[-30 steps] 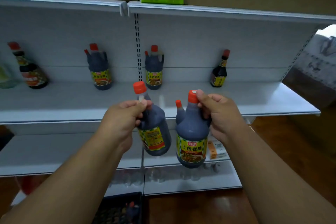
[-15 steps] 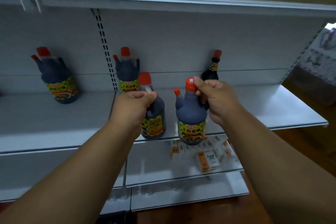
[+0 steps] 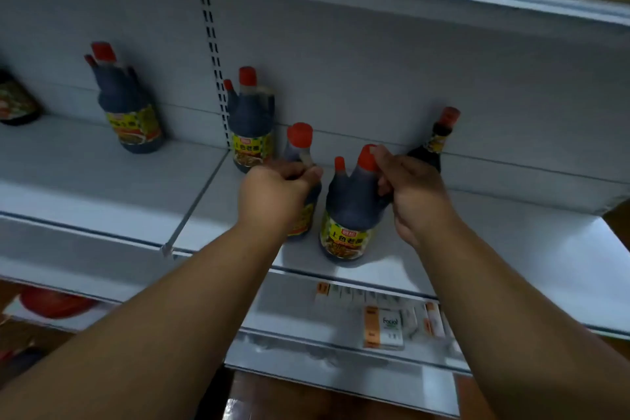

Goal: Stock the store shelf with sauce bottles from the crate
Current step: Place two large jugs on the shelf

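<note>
Both hands have carried their bottles forward from mid-air in front of the shelf edge onto the shelf (image 3: 511, 242). The right bottle (image 3: 351, 215) now rests on it, near the front; the left bottle (image 3: 301, 164) sits just behind the left hand (image 3: 272, 191)

The shelf (image 3: 477, 232) is white with a pale blue tint. The left bottle (image 3: 301, 160) is dark brown, almost black, with a red cap. The right bottle (image 3: 351, 204) is dark too, with a red cap, a small red spout and a yellow label with green checks and dark letters. The two back bottles (image 3: 252, 119) look the same. The thin bottle (image 3: 433, 143) is black with a red cap. The box (image 3: 383, 327) below is orange and white.
</note>
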